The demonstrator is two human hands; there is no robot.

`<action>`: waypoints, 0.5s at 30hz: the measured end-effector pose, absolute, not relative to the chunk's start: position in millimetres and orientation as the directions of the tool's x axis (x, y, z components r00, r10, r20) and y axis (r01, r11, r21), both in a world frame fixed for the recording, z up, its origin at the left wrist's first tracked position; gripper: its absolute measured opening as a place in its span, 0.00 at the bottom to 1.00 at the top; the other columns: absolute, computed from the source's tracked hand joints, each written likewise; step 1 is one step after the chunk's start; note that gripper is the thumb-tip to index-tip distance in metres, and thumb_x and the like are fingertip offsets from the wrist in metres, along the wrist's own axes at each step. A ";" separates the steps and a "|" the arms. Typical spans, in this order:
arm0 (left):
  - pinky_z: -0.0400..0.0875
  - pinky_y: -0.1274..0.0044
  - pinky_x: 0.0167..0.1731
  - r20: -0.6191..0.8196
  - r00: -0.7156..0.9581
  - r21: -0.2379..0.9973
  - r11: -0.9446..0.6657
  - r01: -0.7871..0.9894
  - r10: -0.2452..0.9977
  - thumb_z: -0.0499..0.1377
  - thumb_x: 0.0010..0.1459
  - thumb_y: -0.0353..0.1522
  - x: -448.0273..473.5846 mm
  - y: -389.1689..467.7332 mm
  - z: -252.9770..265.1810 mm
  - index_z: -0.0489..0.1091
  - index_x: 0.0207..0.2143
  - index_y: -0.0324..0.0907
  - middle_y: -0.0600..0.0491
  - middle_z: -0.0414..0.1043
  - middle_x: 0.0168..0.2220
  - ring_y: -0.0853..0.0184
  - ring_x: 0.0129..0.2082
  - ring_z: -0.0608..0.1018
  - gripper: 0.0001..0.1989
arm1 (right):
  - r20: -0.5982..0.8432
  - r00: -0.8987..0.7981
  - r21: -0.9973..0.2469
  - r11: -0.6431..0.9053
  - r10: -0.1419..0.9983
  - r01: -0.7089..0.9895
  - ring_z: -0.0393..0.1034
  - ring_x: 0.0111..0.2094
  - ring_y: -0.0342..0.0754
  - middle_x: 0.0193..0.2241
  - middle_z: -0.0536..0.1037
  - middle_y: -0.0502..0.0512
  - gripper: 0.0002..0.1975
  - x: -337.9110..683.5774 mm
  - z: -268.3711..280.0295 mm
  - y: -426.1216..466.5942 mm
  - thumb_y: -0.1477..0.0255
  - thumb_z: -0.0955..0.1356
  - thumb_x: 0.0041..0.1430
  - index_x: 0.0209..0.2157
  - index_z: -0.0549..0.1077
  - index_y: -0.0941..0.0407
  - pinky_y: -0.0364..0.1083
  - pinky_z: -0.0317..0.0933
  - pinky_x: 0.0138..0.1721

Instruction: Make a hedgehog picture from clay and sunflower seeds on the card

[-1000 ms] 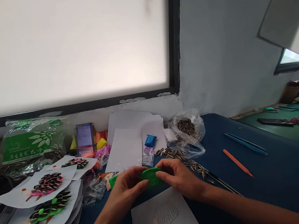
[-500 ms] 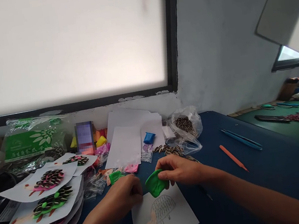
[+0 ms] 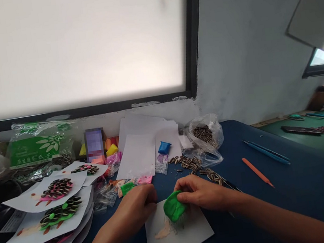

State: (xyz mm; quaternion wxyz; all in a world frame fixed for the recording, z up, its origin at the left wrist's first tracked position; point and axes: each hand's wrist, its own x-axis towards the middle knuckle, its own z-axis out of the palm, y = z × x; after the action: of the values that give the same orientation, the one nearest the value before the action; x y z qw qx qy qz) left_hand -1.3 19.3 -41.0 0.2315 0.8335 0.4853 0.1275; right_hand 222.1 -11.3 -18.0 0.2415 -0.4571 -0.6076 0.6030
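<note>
Right hand (image 3: 193, 193) pinches flattened green clay (image 3: 172, 207) above white paper (image 3: 191, 235) bearing peach clay (image 3: 163, 231). Left hand (image 3: 139, 203), fingers curled, near paper's corner; cannot tell whether it holds anything.

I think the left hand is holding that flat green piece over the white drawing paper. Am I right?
Not quite: the head view shows the right hand holding the flat green piece over the white drawing paper. The left hand is apart from the piece.

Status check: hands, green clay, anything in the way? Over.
Right hand pinching flattened green clay over white sheet. Left hand curled near sheet's far-left corner, contents hidden. No obstruction visible between clay and sheet.
</note>
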 end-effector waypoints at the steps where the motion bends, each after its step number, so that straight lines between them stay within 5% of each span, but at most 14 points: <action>1: 0.59 0.76 0.32 0.024 0.488 0.511 -0.430 0.744 0.873 0.54 0.46 0.25 -1.0 19.5 -40.8 0.68 0.29 0.42 0.53 0.70 0.32 0.62 0.34 0.72 0.08 | -0.260 -0.469 -0.955 -0.152 0.844 0.255 0.66 0.26 0.39 0.24 0.71 0.47 0.04 221.5 -18.4 -11.4 0.81 0.66 0.57 0.31 0.70 0.59 0.39 0.61 0.29; 5: 0.62 0.75 0.32 0.042 0.484 0.700 -0.371 0.611 0.874 0.55 0.53 0.31 3.9 18.8 -32.5 0.70 0.30 0.41 0.52 0.71 0.30 0.63 0.32 0.71 0.05 | -0.250 -0.483 -0.961 -0.153 0.839 0.232 0.67 0.25 0.39 0.24 0.72 0.47 0.02 220.6 -15.5 -10.7 0.80 0.66 0.58 0.32 0.69 0.60 0.39 0.59 0.28; 8: 0.66 0.75 0.31 -0.034 0.567 0.907 -0.213 0.364 0.823 0.50 0.61 0.43 9.2 16.6 -23.3 0.74 0.35 0.40 0.50 0.74 0.33 0.65 0.31 0.72 0.19 | -0.219 -0.496 -0.962 -0.101 0.840 0.253 0.68 0.24 0.40 0.24 0.73 0.49 0.01 219.9 -9.8 -11.3 0.77 0.65 0.61 0.34 0.69 0.59 0.38 0.57 0.24; 12: 0.68 0.76 0.31 -0.112 0.659 0.984 -0.010 0.178 0.744 0.63 0.51 0.41 14.9 14.5 -24.0 0.75 0.40 0.38 0.50 0.77 0.33 0.65 0.31 0.75 0.17 | -0.155 -0.446 -0.964 -0.036 0.881 0.264 0.67 0.24 0.39 0.26 0.72 0.49 0.04 216.3 -7.9 -15.0 0.76 0.64 0.62 0.34 0.71 0.59 0.38 0.58 0.24; 15: 0.66 0.77 0.27 -0.168 0.622 0.982 0.071 0.178 0.765 0.66 0.44 0.36 17.2 14.4 -31.2 0.76 0.33 0.37 0.52 0.76 0.27 0.67 0.26 0.75 0.14 | -0.107 -0.419 -0.936 0.050 0.902 0.347 0.65 0.25 0.40 0.26 0.73 0.51 0.07 214.4 -12.7 -17.0 0.74 0.65 0.62 0.35 0.75 0.59 0.39 0.59 0.25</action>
State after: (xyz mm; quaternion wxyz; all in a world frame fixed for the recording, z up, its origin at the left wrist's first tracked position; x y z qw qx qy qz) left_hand 17.2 14.4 -31.2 0.6327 0.6409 0.3676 0.2320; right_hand 214.4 -17.0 -12.7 0.2727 -0.4651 -0.6714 0.5085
